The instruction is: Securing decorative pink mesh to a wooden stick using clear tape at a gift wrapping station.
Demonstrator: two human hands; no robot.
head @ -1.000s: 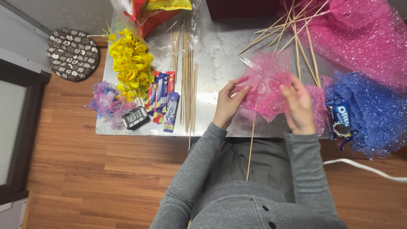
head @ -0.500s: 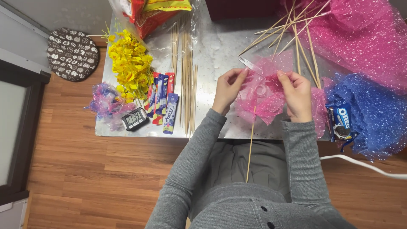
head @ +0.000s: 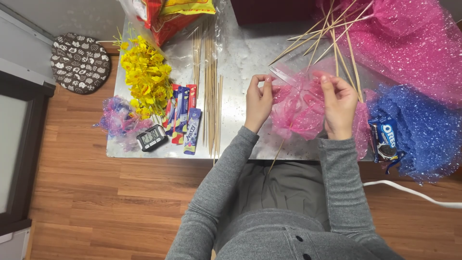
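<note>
Pink mesh wrap (head: pixel 299 108) between the hands: translucent rose pink, speckled with small white glitter dots. Larger sheet of mesh (head: pixel 409 43) at upper right: deeper magenta, same white flecks. Blue mesh (head: pixel 423 130) at right edge: royal blue with pale sparkle. Cookie packet (head: pixel 384 139): blue with white and black. Artificial flowers (head: pixel 144 77): bright yellow, thin green stems. Snack sticks (head: pixel 183 118): red, blue and lilac wrappers. Small bundle (head: pixel 117 123) at the table's left edge: purple and pink, shiny. Digital timer (head: pixel 151 138): black case, grey screen. Skewers (head: pixel 210 96): pale tan wood. Tabletop (head: pixel 240 53): silvery, mottled. Cushion (head: pixel 79 61): dark brown with a white patterned print. Floor (head: pixel 96 202): warm reddish-brown planks. Sleeves (head: pixel 221 192): heather grey.
</note>
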